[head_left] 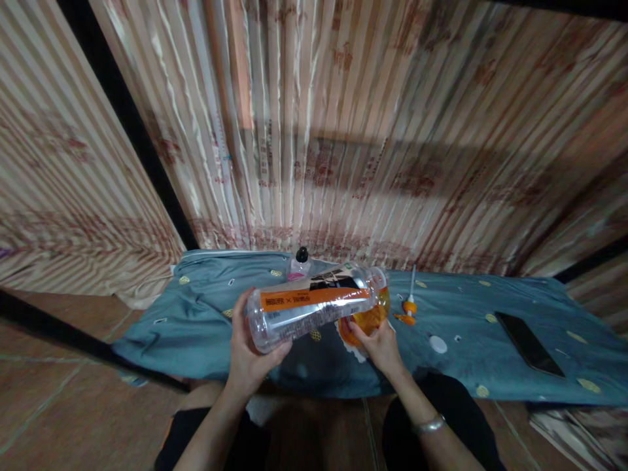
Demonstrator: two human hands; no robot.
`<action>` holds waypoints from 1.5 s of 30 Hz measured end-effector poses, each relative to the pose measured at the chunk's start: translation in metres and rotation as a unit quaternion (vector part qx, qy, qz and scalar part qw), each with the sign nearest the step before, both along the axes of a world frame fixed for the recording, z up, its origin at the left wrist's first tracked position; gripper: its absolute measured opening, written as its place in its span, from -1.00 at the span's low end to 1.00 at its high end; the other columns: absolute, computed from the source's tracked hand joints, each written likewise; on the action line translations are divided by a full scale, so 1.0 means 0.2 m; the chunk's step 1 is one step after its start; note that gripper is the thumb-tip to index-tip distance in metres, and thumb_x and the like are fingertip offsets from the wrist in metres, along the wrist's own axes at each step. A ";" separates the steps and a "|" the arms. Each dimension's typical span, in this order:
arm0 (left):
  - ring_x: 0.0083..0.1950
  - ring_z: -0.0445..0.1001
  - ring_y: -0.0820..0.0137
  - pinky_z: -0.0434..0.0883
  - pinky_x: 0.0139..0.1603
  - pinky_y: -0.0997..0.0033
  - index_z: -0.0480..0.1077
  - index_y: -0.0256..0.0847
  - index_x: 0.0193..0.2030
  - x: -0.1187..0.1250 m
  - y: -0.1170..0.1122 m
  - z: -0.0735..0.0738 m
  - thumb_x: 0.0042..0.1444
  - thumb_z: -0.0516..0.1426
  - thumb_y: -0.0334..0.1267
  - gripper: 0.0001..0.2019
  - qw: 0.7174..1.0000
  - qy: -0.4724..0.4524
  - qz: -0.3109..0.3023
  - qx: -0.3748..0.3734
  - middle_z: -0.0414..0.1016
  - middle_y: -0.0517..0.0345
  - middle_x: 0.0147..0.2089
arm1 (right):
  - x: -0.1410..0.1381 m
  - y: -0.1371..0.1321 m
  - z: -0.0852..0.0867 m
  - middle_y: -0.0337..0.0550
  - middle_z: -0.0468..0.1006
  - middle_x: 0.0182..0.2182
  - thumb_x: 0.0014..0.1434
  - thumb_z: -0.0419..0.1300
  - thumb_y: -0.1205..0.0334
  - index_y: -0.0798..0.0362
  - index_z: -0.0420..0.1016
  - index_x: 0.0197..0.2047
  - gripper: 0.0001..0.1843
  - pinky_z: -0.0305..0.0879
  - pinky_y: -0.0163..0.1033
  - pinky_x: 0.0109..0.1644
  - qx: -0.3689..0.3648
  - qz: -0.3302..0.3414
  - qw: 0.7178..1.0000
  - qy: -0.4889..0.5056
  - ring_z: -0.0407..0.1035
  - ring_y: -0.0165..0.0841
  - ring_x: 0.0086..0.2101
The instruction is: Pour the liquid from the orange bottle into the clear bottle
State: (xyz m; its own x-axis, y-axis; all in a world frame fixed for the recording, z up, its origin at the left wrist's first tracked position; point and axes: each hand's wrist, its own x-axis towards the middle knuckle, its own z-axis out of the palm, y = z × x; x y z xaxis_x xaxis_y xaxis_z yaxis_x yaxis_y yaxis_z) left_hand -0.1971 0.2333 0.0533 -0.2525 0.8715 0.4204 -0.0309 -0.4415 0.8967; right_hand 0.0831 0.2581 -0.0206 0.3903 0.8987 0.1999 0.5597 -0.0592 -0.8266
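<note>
My left hand [252,356] is wrapped round the base end of a large clear plastic bottle [314,304] with an orange and silver label. The bottle is tipped nearly level, its neck to the right and resting at or just over the top of an amber bottle [380,307]. My right hand [383,347] grips that amber bottle from the front. I cannot tell whether liquid passes between the two mouths. Below the amber bottle shows a white scalloped edge [360,354] of something flat, partly hidden by my right hand.
An orange pump top [409,306] with a pale tube lies to the right. Near it are a round white cap [438,344] and a dark phone [530,343]. A small clear bottle with a black top [301,255] stands behind. The blue-green sheet [196,327] ends before a striped curtain [318,131].
</note>
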 end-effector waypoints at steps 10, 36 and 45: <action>0.05 0.67 0.01 0.66 -0.01 0.10 0.24 -0.12 0.32 0.00 0.01 0.00 -0.21 0.51 -0.12 -0.06 1.000 -0.003 -0.008 0.022 0.57 -0.08 0.12 | 0.00 0.00 -0.01 0.23 0.74 -0.14 -0.07 0.30 -0.37 0.02 0.44 -0.03 -0.27 0.57 0.16 0.01 0.005 0.001 1.000 -0.008 0.66 0.17 -0.09; 0.00 0.69 0.03 0.66 -0.02 0.10 0.23 -0.12 0.31 0.01 0.00 0.03 -0.23 0.47 -0.20 -0.08 1.000 -0.022 -0.012 0.002 0.58 -0.07 0.07 | 0.01 0.00 -0.02 0.17 0.75 -0.20 -0.11 0.33 -0.40 0.00 0.45 -0.10 -0.29 0.58 0.10 -0.04 0.005 -0.006 1.000 -0.008 0.67 0.12 -0.13; 0.00 0.69 0.04 0.67 -0.04 0.11 0.24 -0.12 0.29 0.02 -0.01 0.05 -0.24 0.47 -0.20 -0.09 1.000 -0.017 -0.006 -0.008 0.58 -0.05 0.06 | 0.00 0.00 -0.01 0.20 0.74 -0.18 -0.10 0.32 -0.39 0.02 0.46 -0.07 -0.27 0.58 0.12 -0.02 0.001 -0.003 1.000 -0.012 0.66 0.12 -0.12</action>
